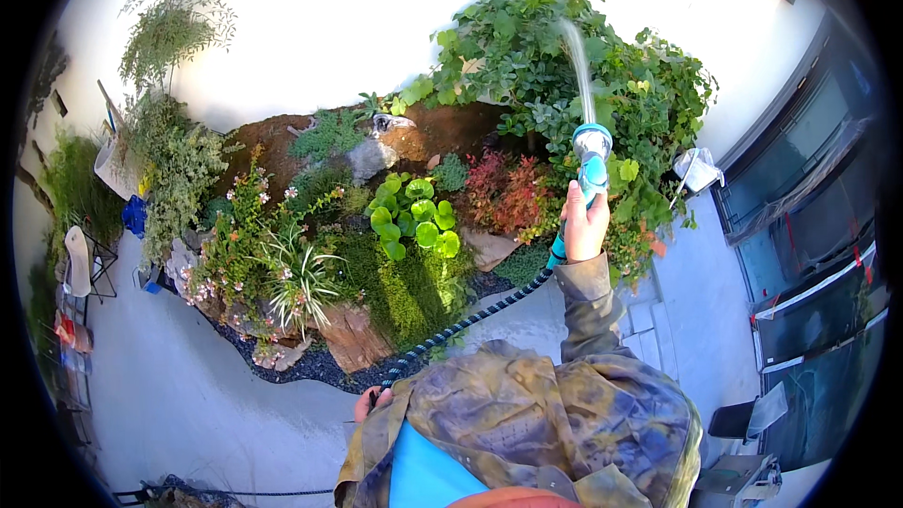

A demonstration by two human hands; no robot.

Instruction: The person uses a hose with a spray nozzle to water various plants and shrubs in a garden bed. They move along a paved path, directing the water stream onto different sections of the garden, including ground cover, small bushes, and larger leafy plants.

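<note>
My right hand [585, 226] is stretched forward, its fingers wrapped round a blue-and-white hose spray nozzle [593, 152]. A stream of water [578, 61] leaves the nozzle and arcs into a tall leafy green bush [527, 61] by the white wall. From the nozzle's lower end, a black hose with light stripes [470, 322] slopes down to my left hand [365, 404]. That hand is closed on the hose at my side, partly hidden by my camouflage sleeve. Nearest the right hand are red-leaved shrubs [508, 186].
A raised planting bed holds round-leaved green plants [414, 216], a spiky striped plant [299, 277] and rocks [356, 337], edged with dark gravel [282, 374]. Grey paving [207, 395] surrounds it. Glass doors [818, 273] stand right; a white pot [115, 167] stands left. More hose [263, 492] lies behind.
</note>
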